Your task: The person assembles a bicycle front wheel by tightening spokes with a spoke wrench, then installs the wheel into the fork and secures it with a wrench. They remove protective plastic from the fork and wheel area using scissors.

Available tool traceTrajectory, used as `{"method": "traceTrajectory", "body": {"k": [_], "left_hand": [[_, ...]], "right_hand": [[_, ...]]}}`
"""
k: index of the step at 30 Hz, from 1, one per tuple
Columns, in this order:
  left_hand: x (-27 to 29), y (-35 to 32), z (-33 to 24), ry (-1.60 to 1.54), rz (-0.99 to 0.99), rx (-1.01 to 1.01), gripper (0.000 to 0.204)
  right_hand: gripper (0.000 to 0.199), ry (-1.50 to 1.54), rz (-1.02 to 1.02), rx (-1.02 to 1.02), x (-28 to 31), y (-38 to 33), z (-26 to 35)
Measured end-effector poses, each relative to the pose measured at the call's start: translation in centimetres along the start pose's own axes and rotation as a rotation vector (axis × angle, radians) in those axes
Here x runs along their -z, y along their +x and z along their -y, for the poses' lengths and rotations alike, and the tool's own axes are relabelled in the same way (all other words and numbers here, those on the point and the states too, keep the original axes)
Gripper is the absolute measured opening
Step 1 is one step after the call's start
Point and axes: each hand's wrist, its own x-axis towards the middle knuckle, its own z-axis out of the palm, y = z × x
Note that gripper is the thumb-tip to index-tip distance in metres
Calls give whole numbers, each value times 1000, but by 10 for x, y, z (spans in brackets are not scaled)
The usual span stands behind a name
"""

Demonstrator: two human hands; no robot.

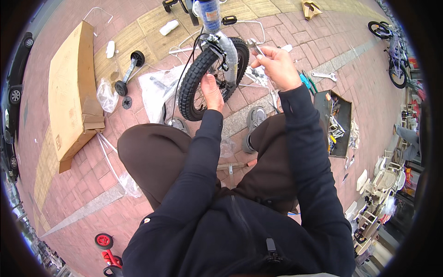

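Observation:
In front of my knees stands a small bicycle's front wheel point(190, 87) with a knobby black tyre, its fork point(229, 53) wrapped in clear plastic. My left hand point(212, 93) grips the near side of the wheel with the thumb up; its other fingers are mostly hidden. To the right of the tyre, my right hand point(278, 67) pinches a silver wrench point(253, 45), whose head points up and left toward the fork. A brake point(213, 40) with black cables sits over the tyre.
An open toolbox point(340, 124) lies at the right, near a large wrench point(325, 75) and teal-handled pliers point(306, 82). At the left are a long cardboard box point(71, 92) and training wheels point(129, 72). A hammer point(233, 166) lies between my legs. Plastic wrap point(159, 90) covers paving beside the wheel.

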Motion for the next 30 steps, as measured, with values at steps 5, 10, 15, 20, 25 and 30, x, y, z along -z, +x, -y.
{"method": "traceTrajectory", "body": {"k": [5,10,15,20,25,30], "left_hand": [[5,18,12,-70,-36,164,86],[8,17,15,-95,-61,240,85],[6,17,11,-88,-100,240,87],[13,14,2,-61,-32,249,86],[27,11,-7,-127,-3,289,84],[17,14,-10,19,160,162,101]], "right_hand": [[22,-21,-43,-37,-3,0,-3],[14,173,-56,-188,-15,7,-16],[9,244,-8,-318,-35,15,-28],[9,326,-2,-383,-60,14,-31],[8,349,16,-349,-72,8,-32],[7,411,-49,-340,-80,3,-34]]}}
